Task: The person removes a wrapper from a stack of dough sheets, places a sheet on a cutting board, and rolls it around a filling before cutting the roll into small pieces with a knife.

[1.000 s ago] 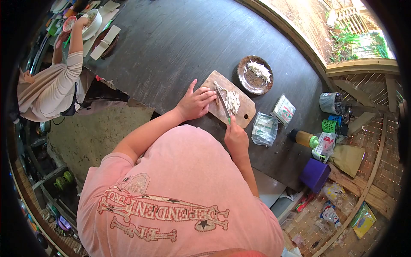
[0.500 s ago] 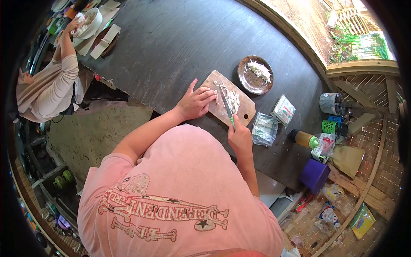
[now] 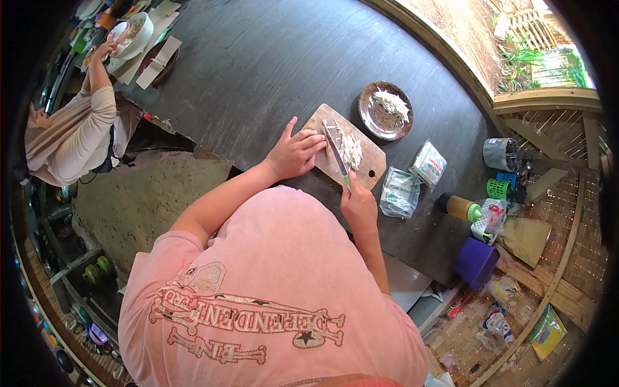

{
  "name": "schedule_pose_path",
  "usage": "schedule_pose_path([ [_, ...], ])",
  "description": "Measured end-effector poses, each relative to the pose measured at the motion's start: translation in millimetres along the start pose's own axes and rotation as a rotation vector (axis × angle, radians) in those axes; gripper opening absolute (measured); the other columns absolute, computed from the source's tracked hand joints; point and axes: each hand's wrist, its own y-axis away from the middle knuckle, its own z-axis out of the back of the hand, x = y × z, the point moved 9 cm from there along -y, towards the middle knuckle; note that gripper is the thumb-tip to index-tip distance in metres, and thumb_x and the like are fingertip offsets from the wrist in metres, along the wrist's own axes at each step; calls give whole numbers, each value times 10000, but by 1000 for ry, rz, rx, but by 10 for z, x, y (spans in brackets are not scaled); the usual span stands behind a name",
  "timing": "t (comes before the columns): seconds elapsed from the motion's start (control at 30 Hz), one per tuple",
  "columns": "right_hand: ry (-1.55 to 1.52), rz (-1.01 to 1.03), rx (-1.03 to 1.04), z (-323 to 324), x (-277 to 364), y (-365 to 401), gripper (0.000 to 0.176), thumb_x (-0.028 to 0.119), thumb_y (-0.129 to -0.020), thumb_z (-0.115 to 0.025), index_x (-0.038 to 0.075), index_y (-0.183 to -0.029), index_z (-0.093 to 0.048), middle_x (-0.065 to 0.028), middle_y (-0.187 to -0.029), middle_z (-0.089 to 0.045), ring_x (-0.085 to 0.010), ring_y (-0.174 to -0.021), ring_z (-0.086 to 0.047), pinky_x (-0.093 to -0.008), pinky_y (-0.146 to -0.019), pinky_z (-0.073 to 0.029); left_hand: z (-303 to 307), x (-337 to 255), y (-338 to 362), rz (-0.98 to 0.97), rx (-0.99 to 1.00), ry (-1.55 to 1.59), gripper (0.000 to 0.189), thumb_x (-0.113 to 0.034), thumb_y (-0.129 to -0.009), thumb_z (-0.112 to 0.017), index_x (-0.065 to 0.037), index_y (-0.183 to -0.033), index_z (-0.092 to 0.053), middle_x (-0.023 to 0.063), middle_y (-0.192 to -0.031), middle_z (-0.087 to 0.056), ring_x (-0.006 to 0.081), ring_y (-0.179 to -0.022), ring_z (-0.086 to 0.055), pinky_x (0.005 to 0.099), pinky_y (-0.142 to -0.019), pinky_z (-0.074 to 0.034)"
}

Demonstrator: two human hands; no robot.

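Note:
My left hand (image 3: 297,153) rests at the left edge of a wooden cutting board (image 3: 373,152). One digit sticks out while the other fingers press together at the board, hiding whatever is under them. My right hand (image 3: 359,205) grips a knife (image 3: 336,153) by its green handle, its blade lying across the board close to my left fingertips. Thin, pale cut strips (image 3: 350,149) are heaped right of the blade. Beyond the board stands a brown plate (image 3: 380,131) with more pale strips (image 3: 392,105) on it.
Two plastic-wrapped packets (image 3: 400,193) (image 3: 428,164) lie right of the board on the dark table (image 3: 258,71). Farther right are a bottle (image 3: 459,208), a purple container (image 3: 476,263) and small baskets (image 3: 498,188). At upper left another person (image 3: 84,132) reaches to a white bowl (image 3: 137,40).
The knife and my right hand have shifted slightly left, bringing the blade nearer my left fingers. My left hand has barely moved. The other person's hand has shifted slightly at the bowl.

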Motion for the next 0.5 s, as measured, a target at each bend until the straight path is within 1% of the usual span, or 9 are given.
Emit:
schedule_pose_path([
  [0.2, 16, -1, 2, 116, 43, 30, 393, 179, -1051, -666, 63, -1427, -649, -253, -908, -768, -467, -853, -769, -583, -731, -604, 10, 3, 6, 7, 11, 16, 469, -227, -958, -709, -200, -1425, -694, -42, -1428, -640, 139, -1402, -572, 697, -1343, -190],
  [0.27, 27, -67, 24, 136, 52, 51, 395, 181, -1055, -665, 62, -1431, -647, -254, -917, -772, -471, -859, -770, -583, -732, -607, 7, 6, 13, 9, 9, 11, 471, -226, -959, -708, -201, -1429, -693, -41, -1426, -640, 139, -1403, -572, 696, -1343, -190],
  [0.5, -22, -56, -20, 175, -27, 61, 428, 193, -1054, -673, 77, -1464, -643, -249, -922, -776, -475, -854, -769, -580, -741, -607, 13, -3, 12, 7, 5, 4, 474, -225, -954, -708, -204, -1427, -693, -42, -1416, -642, 140, -1402, -575, 694, -1344, -190],
])
